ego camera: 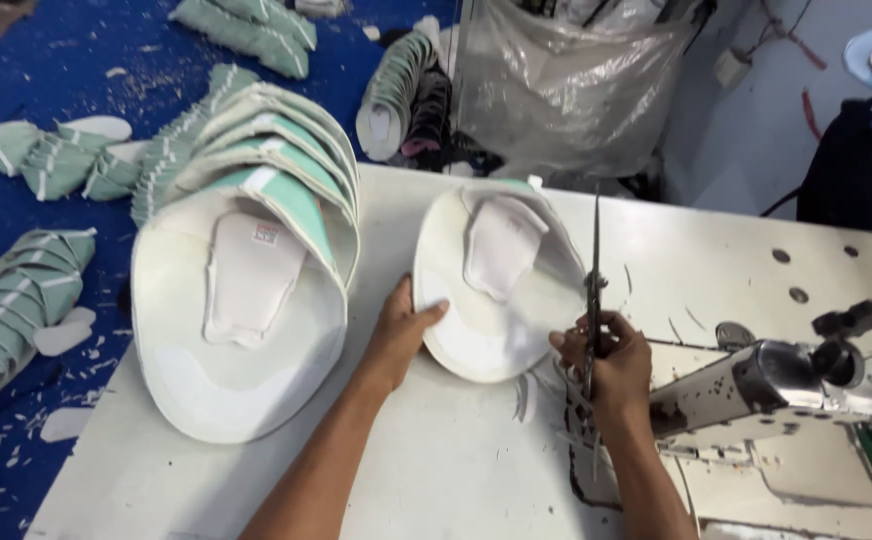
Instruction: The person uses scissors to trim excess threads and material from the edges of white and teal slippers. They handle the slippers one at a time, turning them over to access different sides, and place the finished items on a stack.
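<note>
White fabric pieces are lying across a pale worktable [456,470], seen from above the worker's hands. The person's left hand [403,325] is resting on the left edge of a rounded white padded piece [491,290], fingers spread and lying flat against it, thumb curled over the rim. The piece is lying near the middle of the table, with a smaller white panel sewn at its top and a strip of mint green showing along its far edge. The right hand [606,362] is closed around the handles of a pair of scissors [593,290], whose thin dark blades are pointing straight up, away from the person, just beside the piece's right edge. To the left, a larger stack of similar white and mint-green pieces [256,260] is fanning out over the table's edge. A sewing machine [786,385] is sitting at the right. More green striped pieces [16,300] are scattered on the blue floor [76,50], and a clear plastic bag [566,80] is standing behind the table.
</note>
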